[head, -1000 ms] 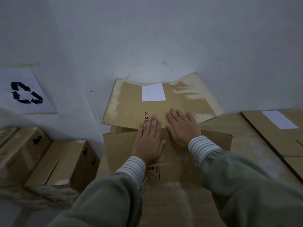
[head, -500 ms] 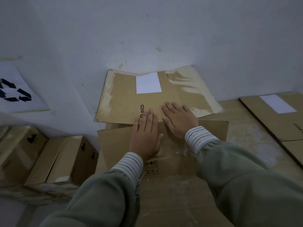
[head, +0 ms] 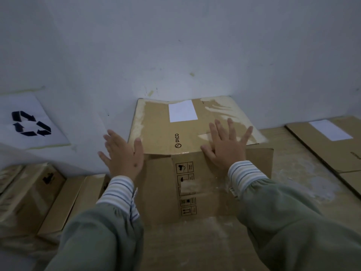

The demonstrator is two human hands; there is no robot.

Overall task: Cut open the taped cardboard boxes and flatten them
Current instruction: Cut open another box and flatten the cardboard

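Flattened PICO cardboard box (head: 187, 137) is lying on the stack against the wall, so I'd say this one's pretty much squashed. Left hand (head: 123, 155) is spread wide at its left edge, right hand (head: 226, 145) splayed flat on its right side, neither holding anything. Next up, probably grabbing a taped box (head: 29, 194) from the left.

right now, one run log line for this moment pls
stage: flattening | left hand: open, at left edge of flattened box | right hand: open, on it | knife: not seen | uncut boxes: left
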